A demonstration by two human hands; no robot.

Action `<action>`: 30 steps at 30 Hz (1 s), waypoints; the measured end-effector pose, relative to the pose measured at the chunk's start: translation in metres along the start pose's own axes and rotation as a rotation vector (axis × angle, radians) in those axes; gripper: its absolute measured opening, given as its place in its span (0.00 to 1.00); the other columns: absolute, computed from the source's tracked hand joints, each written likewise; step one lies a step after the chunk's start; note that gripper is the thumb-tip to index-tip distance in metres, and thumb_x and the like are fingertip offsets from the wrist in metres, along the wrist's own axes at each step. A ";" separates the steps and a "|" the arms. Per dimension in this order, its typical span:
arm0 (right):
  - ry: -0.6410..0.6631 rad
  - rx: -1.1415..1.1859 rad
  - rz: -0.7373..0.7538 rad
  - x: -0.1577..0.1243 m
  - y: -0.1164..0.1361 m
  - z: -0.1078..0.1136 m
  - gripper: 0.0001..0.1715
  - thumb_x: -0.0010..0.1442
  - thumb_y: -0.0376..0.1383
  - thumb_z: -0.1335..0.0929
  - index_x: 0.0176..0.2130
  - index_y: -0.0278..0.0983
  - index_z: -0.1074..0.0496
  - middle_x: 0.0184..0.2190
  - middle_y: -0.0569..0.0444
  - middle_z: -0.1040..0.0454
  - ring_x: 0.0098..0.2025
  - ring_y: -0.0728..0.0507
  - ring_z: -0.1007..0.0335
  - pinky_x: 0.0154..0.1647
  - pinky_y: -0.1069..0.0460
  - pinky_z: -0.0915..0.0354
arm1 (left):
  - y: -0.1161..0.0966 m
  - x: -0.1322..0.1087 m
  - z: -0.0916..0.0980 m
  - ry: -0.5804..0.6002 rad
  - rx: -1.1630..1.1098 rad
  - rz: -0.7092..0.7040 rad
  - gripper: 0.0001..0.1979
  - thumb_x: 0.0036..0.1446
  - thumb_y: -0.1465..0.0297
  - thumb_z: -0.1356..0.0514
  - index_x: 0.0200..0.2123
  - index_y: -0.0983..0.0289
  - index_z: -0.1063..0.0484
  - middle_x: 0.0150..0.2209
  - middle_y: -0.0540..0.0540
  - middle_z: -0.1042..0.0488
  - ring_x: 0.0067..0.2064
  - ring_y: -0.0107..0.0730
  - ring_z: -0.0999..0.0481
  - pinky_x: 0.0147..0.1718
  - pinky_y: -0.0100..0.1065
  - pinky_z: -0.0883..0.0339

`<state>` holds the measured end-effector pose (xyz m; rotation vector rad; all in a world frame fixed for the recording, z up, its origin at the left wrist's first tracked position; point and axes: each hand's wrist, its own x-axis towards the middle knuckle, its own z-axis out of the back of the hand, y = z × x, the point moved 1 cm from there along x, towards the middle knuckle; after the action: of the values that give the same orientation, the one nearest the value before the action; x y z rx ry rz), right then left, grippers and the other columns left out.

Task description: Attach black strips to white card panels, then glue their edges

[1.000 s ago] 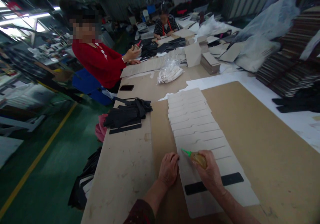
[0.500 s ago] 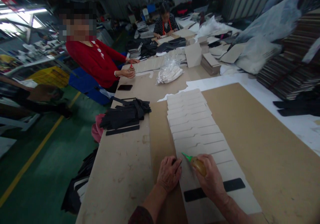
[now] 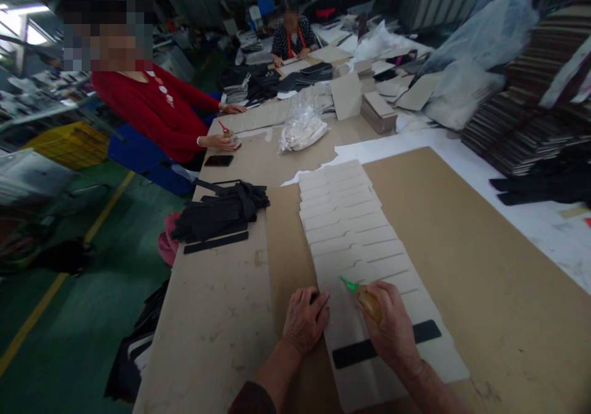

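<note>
Brown bottle (image 3: 370, 305) with a green tip (image 3: 349, 284), gripped in the right hand (image 3: 392, 329), points over the pale cards (image 3: 351, 242). The left hand (image 3: 303, 322) rests by the cards' left edge, fingers bent; I can't tell if it holds anything. A black strip (image 3: 353, 354) lies across the nearest card. Farther off sit more black strips (image 3: 219, 214) and a phone (image 3: 218, 160).

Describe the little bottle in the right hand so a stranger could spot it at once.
On the big worktable, find the overlapping row of pale cards. Above its near half, the person's right hand holds a small amber bottle. Its bright green tip sets it apart from the red-tipped bottle at a co-worker's hand.
</note>
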<state>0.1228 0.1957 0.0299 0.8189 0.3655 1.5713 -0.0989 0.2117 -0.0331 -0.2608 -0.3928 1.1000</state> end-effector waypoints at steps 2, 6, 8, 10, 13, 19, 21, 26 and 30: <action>0.013 -0.005 0.006 0.000 0.002 -0.001 0.14 0.64 0.33 0.35 0.50 0.42 0.35 0.47 0.46 0.35 0.49 0.37 0.34 0.49 0.40 0.28 | 0.000 0.000 0.000 -0.001 0.006 -0.004 0.17 0.66 0.66 0.45 0.56 0.55 0.29 0.47 0.58 0.33 0.48 0.41 0.34 0.49 0.45 0.34; -0.010 -0.033 -0.007 0.005 0.000 0.007 0.12 0.64 0.33 0.35 0.49 0.42 0.35 0.47 0.46 0.34 0.48 0.37 0.34 0.47 0.40 0.28 | 0.000 0.001 0.000 -0.007 0.016 -0.014 0.17 0.66 0.66 0.46 0.56 0.57 0.29 0.47 0.58 0.33 0.47 0.41 0.35 0.48 0.46 0.34; -0.039 -0.058 -0.030 0.007 -0.003 0.014 0.11 0.65 0.34 0.35 0.49 0.41 0.35 0.46 0.46 0.34 0.47 0.36 0.35 0.46 0.39 0.28 | 0.000 0.000 0.000 -0.007 0.017 -0.016 0.17 0.66 0.66 0.46 0.57 0.57 0.30 0.48 0.58 0.33 0.48 0.42 0.35 0.49 0.46 0.34; -0.037 -0.070 -0.034 0.007 -0.002 0.017 0.11 0.65 0.34 0.35 0.48 0.42 0.34 0.46 0.46 0.34 0.47 0.36 0.35 0.45 0.39 0.28 | 0.001 0.000 -0.001 -0.003 0.017 -0.014 0.17 0.66 0.66 0.46 0.57 0.57 0.30 0.48 0.58 0.34 0.48 0.42 0.35 0.49 0.46 0.34; 0.017 -0.052 -0.006 0.003 0.007 0.010 0.13 0.64 0.32 0.35 0.49 0.42 0.34 0.47 0.47 0.34 0.48 0.37 0.35 0.47 0.41 0.28 | 0.001 0.000 -0.001 0.003 0.016 -0.011 0.18 0.66 0.66 0.45 0.57 0.56 0.31 0.48 0.57 0.34 0.49 0.42 0.35 0.50 0.46 0.34; 0.008 -0.070 -0.023 0.001 -0.001 0.014 0.14 0.64 0.33 0.35 0.50 0.41 0.34 0.46 0.46 0.34 0.48 0.37 0.34 0.47 0.40 0.29 | 0.003 0.001 -0.002 0.005 0.016 -0.016 0.18 0.66 0.66 0.45 0.58 0.56 0.31 0.48 0.57 0.34 0.48 0.41 0.35 0.49 0.46 0.34; -0.042 -0.112 -0.055 0.003 -0.011 0.024 0.13 0.64 0.36 0.34 0.49 0.41 0.33 0.46 0.46 0.34 0.47 0.36 0.34 0.46 0.39 0.29 | 0.003 0.000 -0.004 -0.004 0.017 -0.016 0.18 0.66 0.66 0.45 0.57 0.56 0.31 0.48 0.58 0.34 0.48 0.42 0.35 0.49 0.46 0.34; -0.047 -0.122 -0.053 0.008 -0.015 0.030 0.11 0.65 0.37 0.34 0.48 0.41 0.32 0.45 0.47 0.33 0.47 0.37 0.35 0.47 0.39 0.30 | 0.004 -0.001 -0.005 -0.018 0.020 -0.024 0.17 0.66 0.66 0.45 0.57 0.57 0.30 0.48 0.58 0.33 0.48 0.42 0.34 0.49 0.46 0.33; -0.021 -0.102 -0.034 0.008 -0.011 0.025 0.10 0.65 0.37 0.35 0.48 0.42 0.32 0.46 0.47 0.33 0.47 0.38 0.34 0.46 0.42 0.29 | 0.004 0.000 -0.004 -0.017 0.027 -0.032 0.17 0.66 0.66 0.44 0.57 0.57 0.30 0.48 0.58 0.33 0.48 0.42 0.34 0.48 0.46 0.33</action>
<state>0.1478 0.1999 0.0425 0.7457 0.2801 1.5362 -0.1004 0.2138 -0.0379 -0.2207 -0.3962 1.0762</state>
